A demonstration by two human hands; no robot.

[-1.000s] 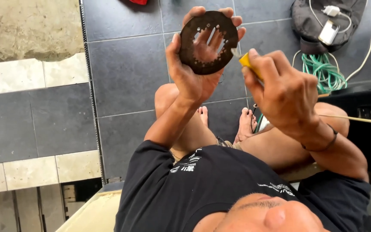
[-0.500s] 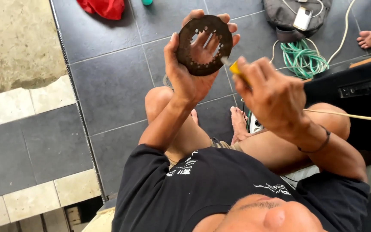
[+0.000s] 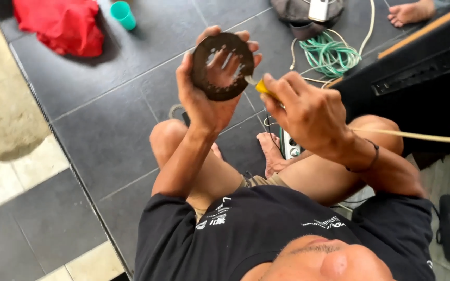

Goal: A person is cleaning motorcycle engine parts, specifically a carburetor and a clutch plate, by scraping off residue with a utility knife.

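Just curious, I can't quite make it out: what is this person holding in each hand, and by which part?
The left hand grips a dark round slotted disc by its rim. The right hand pinches a small tool by its yellow handle, tip at the disc's edge.

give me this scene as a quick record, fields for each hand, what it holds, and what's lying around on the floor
left hand: grip closed around a dark round perforated disc, held up on edge
right hand: grip closed on a yellow-handled tool, its tip at the disc's rim
posture: seated, knees bent, bare feet on dark floor tiles
floor, upper left: red cloth, teal cup
floor, upper right: coiled green cord, grey bag
right side: black box
other person: a bare foot at the top edge
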